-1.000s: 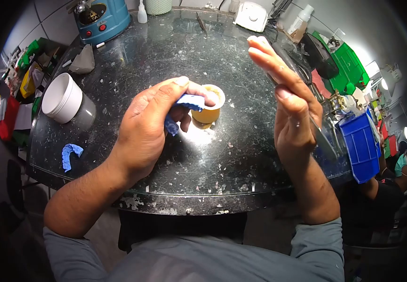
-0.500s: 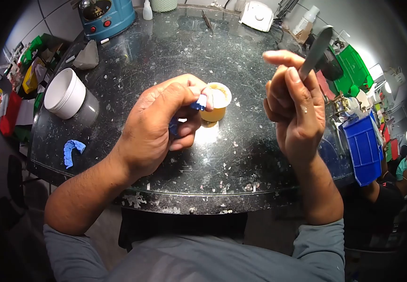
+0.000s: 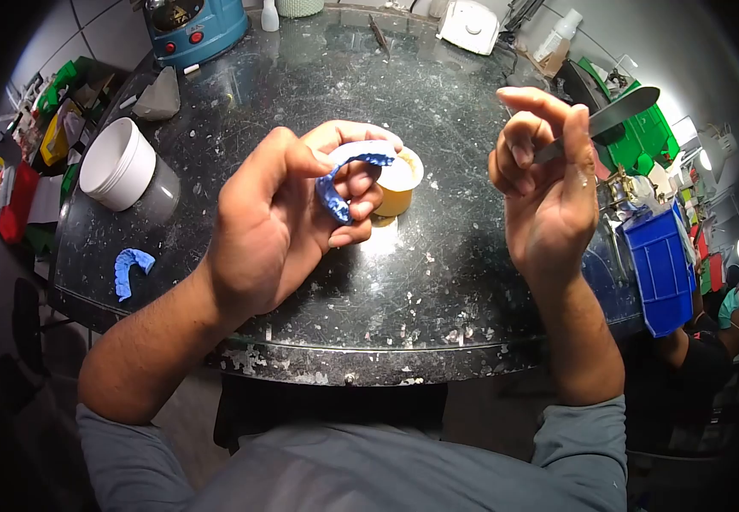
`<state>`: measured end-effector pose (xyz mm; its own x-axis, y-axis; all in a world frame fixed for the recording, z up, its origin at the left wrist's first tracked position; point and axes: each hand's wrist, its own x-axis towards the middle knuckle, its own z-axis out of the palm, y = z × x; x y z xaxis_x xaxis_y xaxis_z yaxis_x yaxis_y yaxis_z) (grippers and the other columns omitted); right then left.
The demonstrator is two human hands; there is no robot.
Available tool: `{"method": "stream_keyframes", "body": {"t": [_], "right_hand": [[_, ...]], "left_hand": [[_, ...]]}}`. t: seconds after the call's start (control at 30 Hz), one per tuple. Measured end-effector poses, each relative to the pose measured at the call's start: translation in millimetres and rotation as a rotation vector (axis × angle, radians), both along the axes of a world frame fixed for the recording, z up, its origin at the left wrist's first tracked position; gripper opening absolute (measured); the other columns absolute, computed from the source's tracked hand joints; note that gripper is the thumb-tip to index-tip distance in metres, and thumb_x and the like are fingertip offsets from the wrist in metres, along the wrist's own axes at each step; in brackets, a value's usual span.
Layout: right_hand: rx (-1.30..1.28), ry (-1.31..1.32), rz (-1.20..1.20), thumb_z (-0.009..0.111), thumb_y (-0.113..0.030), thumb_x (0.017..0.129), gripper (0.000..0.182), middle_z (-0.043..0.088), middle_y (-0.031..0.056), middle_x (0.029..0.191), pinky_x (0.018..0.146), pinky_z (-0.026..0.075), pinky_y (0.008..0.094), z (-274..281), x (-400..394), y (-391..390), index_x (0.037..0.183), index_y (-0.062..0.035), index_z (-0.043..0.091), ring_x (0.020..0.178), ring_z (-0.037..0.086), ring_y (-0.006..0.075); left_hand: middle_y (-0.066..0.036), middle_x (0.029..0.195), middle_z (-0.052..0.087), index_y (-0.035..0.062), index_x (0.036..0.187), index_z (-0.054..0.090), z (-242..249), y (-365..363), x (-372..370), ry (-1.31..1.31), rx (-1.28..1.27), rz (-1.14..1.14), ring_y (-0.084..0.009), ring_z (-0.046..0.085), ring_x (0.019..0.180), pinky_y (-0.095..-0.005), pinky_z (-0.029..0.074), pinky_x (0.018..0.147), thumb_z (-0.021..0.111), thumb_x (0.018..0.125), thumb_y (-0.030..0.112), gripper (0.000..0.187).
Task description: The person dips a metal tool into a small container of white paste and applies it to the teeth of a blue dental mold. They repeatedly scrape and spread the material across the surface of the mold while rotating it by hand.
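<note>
Between the thumb and fingers of my left hand (image 3: 258, 222) is a blue, horseshoe-shaped dental impression (image 3: 332, 194), raised above the table with its curve now showing. Just behind it stands a yellowish cup (image 3: 399, 201) with pale material inside, partly covered by my fingers. My right hand (image 3: 549, 188) is up on the right, its fingers closed around a spatula (image 3: 630, 108) whose flat grey blade points up and right. A second blue dental impression (image 3: 123, 275) lies on the table at the left, apart from both hands.
A white tub (image 3: 118, 171) stands on the dark, speckled table (image 3: 318, 316) at the left. Behind it are a grey lump (image 3: 159, 96) and a blue machine (image 3: 194, 34). Blue (image 3: 660, 273) and green (image 3: 642, 128) bins line the right, where another person (image 3: 711, 341) is partly visible.
My left hand has turned and its fingers have opened up around the impression, showing more of it. In my right hand the spatula has tipped from upright toward the right.
</note>
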<state>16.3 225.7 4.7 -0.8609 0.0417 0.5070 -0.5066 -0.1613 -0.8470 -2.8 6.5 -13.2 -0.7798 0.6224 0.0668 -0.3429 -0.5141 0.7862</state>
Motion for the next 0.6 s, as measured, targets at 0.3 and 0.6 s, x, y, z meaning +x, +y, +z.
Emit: {"method": "stream_keyframes", "body": {"t": [0.3, 0.6], "right_hand": [[0.128, 0.012, -0.05, 0.036, -0.039, 0.105, 0.05, 0.041, -0.0027, 0.065, 0.054, 0.029, 0.019, 1, -2, 14, 0.102, 0.0026, 0.063, 0.056, 0.032, 0.0018], [0.171, 0.242, -0.027, 0.04, -0.035, 0.105, 0.046, 0.068, 0.016, 0.105, 0.079, 0.049, 0.0271, -6, 2, 8, 0.111, 0.0034, 0.065, 0.084, 0.062, 0.0145]], "left_hand": [[-0.011, 0.107, 0.058, -0.0052, 0.13, 0.051, 10, 6, 11, 0.716, -0.461, 0.311, -0.0109, 0.052, 0.092, -0.0226, 0.042, 0.079, 0.044, 0.095, 0.022, 0.045], [-0.016, 0.131, 0.054, -0.0062, 0.13, 0.049, 7, 7, 15, 0.665, -0.368, 0.299, -0.0198, 0.049, 0.125, -0.0328, 0.034, 0.108, 0.049, 0.09, 0.008, 0.043]]}}
